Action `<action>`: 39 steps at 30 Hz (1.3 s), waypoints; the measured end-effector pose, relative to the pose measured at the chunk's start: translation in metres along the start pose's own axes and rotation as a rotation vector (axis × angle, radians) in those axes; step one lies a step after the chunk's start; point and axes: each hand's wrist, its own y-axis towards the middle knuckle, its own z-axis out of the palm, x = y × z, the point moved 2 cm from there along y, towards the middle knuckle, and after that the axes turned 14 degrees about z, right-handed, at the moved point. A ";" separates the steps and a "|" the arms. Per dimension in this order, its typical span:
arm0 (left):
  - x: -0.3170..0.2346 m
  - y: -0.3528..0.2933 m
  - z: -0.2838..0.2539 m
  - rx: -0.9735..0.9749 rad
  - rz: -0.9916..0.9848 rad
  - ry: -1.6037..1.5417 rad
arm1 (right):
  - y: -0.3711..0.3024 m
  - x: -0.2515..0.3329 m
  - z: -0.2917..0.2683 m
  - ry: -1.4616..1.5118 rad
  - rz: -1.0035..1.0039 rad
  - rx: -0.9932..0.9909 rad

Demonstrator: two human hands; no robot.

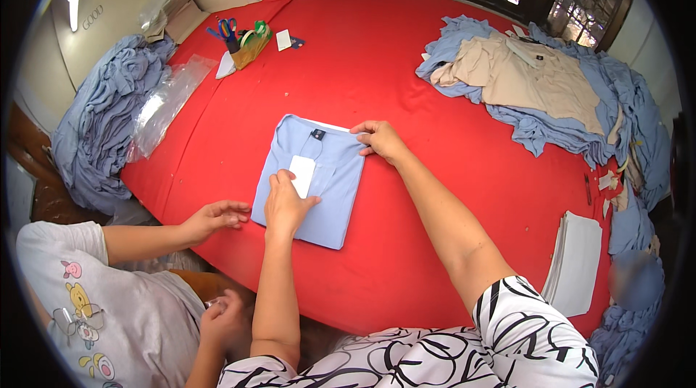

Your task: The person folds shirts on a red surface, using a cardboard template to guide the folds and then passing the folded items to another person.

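A folded light blue shirt [326,203] lies on the red-covered table in front of me, its neckline at the far end with a dark neck label [318,134]. A blank white hang tag [302,174] rests on its front, joined to the label by a thin string. My left hand [285,207] grips the tag's lower part between fingers and thumb, low against the shirt. At the shirt's far right corner, my right hand [380,141] pinches the edge, where a white sheet edge shows behind the collar.
A co-worker's hand [217,221] reaches near the shirt's left edge. Blue shirts are heaped at left [109,112]; a beige shirt [522,76] tops the right pile. Scissors [228,27], tape [262,28] and a clear plastic bag [174,105] lie far left. White sheets [576,261] are stacked right.
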 end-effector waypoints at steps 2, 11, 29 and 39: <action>0.009 0.000 0.000 -0.079 0.090 0.098 | 0.001 0.002 0.002 -0.010 0.000 -0.014; 0.040 0.008 -0.003 -0.003 -0.035 -0.161 | -0.001 0.001 0.000 -0.032 -0.057 0.058; -0.091 -0.045 0.064 -0.198 0.587 0.123 | -0.055 0.000 -0.308 -0.872 -0.118 -1.652; -0.136 -0.085 0.131 0.451 0.360 -0.997 | -0.218 0.011 -0.216 -1.094 -0.377 -1.024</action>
